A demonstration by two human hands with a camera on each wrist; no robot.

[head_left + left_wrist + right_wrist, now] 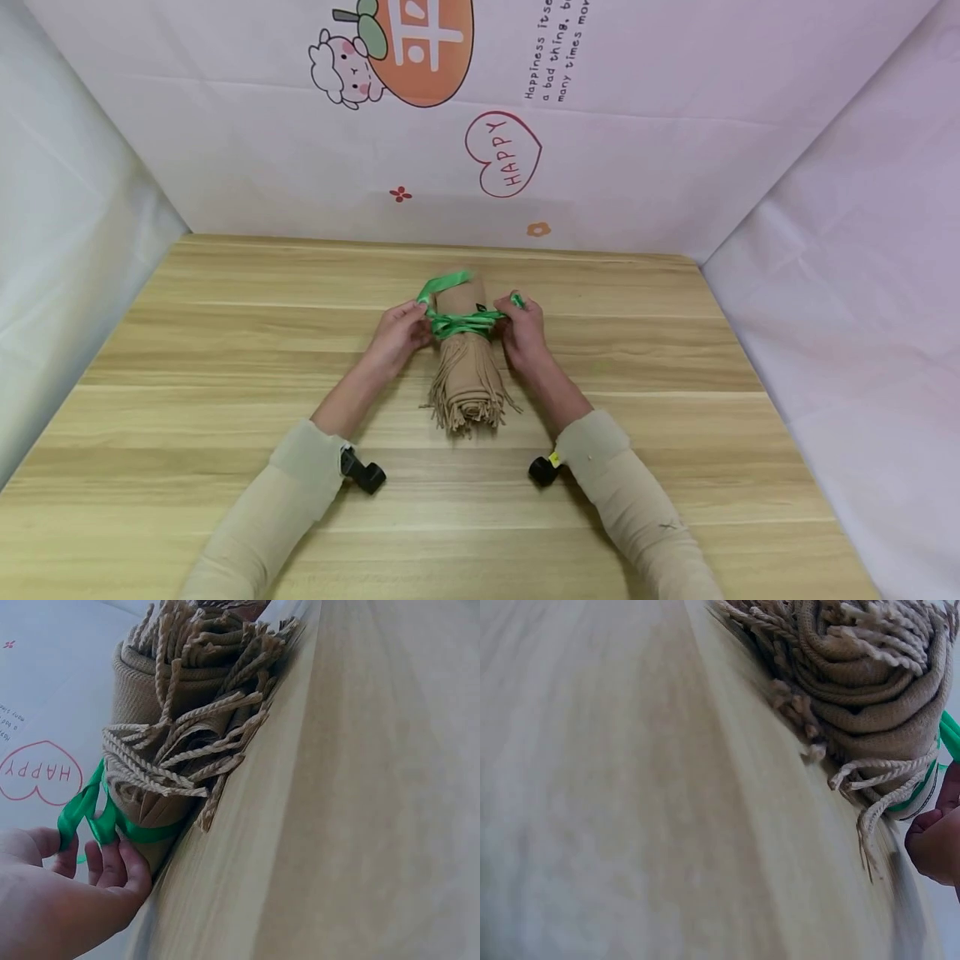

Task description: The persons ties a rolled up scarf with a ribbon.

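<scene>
A rolled tan scarf (471, 375) with twisted fringe lies on the table, its fringed end towards me. Green ribbon (462, 323) wraps round the roll and is gathered in loops on top. On the left side, my left hand (400, 336) pinches the ribbon between thumb and fingers; the left wrist view shows green ribbon loops (79, 810) at the fingertips. From the other side my right hand (523, 332) grips another part of the ribbon, and a bit of green sticks out above the thumb. In the right wrist view only part of the right hand (937, 840) shows, at the edge.
The wood-grain table (225, 375) runs back to a white printed cloth backdrop (637, 167). White cloth sides stand at left and right. A small black camera (363, 472) is on the left wrist and another black camera (544, 472) on the right wrist.
</scene>
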